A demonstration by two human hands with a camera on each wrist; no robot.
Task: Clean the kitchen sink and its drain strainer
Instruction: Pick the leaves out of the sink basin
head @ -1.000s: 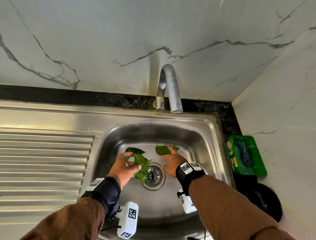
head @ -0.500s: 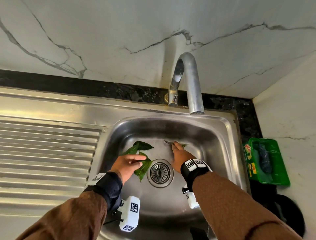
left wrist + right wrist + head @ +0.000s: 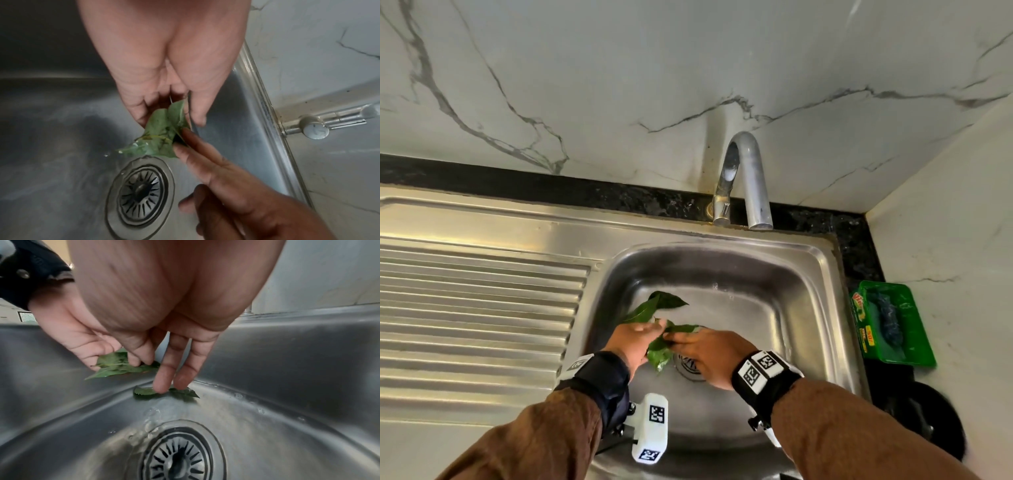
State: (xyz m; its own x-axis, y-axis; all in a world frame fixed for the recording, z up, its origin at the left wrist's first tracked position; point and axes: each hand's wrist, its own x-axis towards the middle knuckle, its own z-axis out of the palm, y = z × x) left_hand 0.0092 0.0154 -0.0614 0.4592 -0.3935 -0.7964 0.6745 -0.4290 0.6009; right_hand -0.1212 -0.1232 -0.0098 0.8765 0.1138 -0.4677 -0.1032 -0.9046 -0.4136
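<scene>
My left hand (image 3: pixel 658 327) hangs low in the steel sink (image 3: pixel 760 308) and pinches a bunch of green leaves (image 3: pixel 654 306), seen close in the left wrist view (image 3: pixel 162 136). Just right of it, my right hand (image 3: pixel 677 339) reaches in with straight fingers (image 3: pixel 162 384) pressing a single wet leaf (image 3: pixel 186 394) onto the basin floor, beside the bunch (image 3: pixel 112 365). The thumb stays apart from it. The round slotted drain strainer (image 3: pixel 180 456) lies just below the hands; in the head view the right hand half hides the strainer (image 3: pixel 690 368).
A curved chrome tap (image 3: pixel 748 178) stands behind the basin. The ribbed drainboard (image 3: pixel 476 308) runs off to the left. On the dark counter at the right sit a green tray (image 3: pixel 914 342) with a scrubber and a black round object (image 3: pixel 931 421). Marble walls close the corner.
My right hand has come left from the far side of the basin, with its leaf, to meet the left hand. The left hand still holds its leaves.
</scene>
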